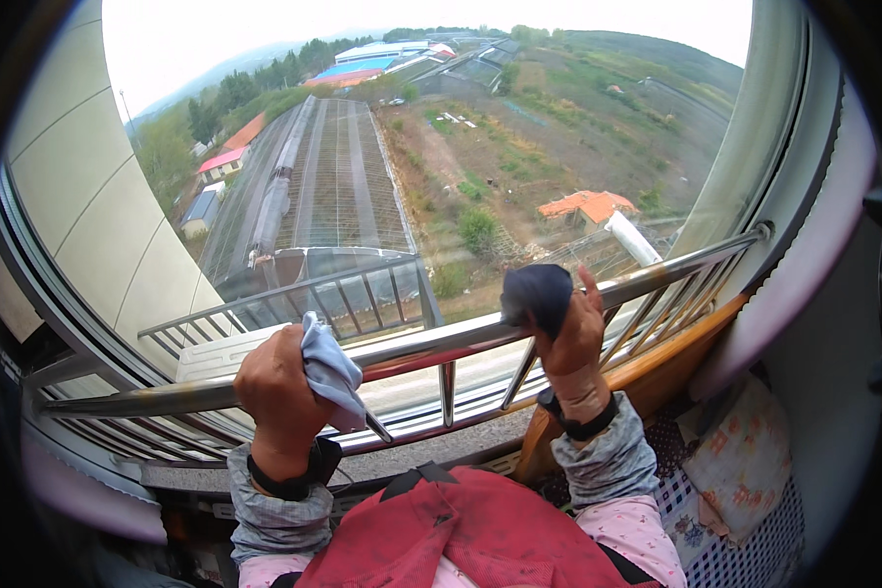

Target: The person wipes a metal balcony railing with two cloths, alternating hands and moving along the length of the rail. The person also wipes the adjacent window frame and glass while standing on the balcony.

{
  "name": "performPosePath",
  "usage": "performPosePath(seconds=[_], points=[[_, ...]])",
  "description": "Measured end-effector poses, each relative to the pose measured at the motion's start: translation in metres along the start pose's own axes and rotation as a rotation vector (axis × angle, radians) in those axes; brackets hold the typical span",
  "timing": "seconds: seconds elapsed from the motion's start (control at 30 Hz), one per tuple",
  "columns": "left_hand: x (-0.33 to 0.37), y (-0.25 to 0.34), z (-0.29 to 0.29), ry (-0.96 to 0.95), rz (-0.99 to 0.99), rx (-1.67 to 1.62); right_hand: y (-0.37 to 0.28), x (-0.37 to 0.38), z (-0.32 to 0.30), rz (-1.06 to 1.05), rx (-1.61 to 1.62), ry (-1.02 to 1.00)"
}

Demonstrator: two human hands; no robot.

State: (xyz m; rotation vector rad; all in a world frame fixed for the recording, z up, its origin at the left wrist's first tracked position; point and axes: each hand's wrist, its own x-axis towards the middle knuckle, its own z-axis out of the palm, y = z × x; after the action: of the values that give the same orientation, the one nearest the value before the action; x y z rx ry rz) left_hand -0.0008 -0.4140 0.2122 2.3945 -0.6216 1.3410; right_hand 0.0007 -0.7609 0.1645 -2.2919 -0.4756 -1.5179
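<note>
A shiny metal railing (441, 338) runs across in front of the window, with upright bars below its top rail. My left hand (276, 385) is closed round the rail and a light blue-grey cloth (329, 370), which hangs out on the thumb side. Farther right, my right hand (570, 338) grips a dark navy cloth (538, 297) at the top rail; one finger points upward. The dark cloth hides part of those fingers and of the rail. Both wrists wear black bands, under rolled grey sleeves.
A granite sill (363, 461) lies below the railing, and a wooden headboard (637, 367) stands against it at right. Beside that are a floral pillow (745, 461) and checked bedding. Lilac curtains (804, 255) hang at both sides. Outside, far below, are greenhouses and fields.
</note>
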Motion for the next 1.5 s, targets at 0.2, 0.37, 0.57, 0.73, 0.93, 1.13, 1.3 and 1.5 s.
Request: performPosePath(seconds=[0.2, 0.37, 0.57, 0.73, 0.93, 1.13, 1.3, 1.5], points=[[0.000, 0.002, -0.002, 0.010, 0.004, -0.025, 0.122, -0.009, -0.051, 0.522, -0.288, 0.123], [-0.002, 0.000, -0.003, -0.049, -0.004, -0.002, 0.157, -0.009, -0.058, 0.508, -0.237, 0.243], [-0.003, -0.002, 0.000, -0.038, 0.012, -0.002, 0.013, -0.022, 0.009, 0.197, -0.188, 0.209], [-0.003, 0.000, -0.003, -0.039, 0.002, -0.015, 0.002, -0.017, -0.002, 0.158, -0.100, 0.066], [0.003, 0.003, -0.002, 0.036, 0.013, -0.028, 0.089, -0.041, -0.051, 0.258, 0.085, 0.336], [0.001, 0.001, -0.001, 0.010, 0.007, -0.031, 0.118, -0.139, -0.045, 0.716, 0.216, 0.474], [0.000, 0.000, -0.002, -0.014, 0.002, -0.030, 0.104, -0.147, 0.003, 0.623, 0.139, 0.346], [0.002, 0.002, -0.004, -0.014, 0.013, -0.035, 0.089, -0.095, -0.002, 0.888, 0.468, 0.393]])
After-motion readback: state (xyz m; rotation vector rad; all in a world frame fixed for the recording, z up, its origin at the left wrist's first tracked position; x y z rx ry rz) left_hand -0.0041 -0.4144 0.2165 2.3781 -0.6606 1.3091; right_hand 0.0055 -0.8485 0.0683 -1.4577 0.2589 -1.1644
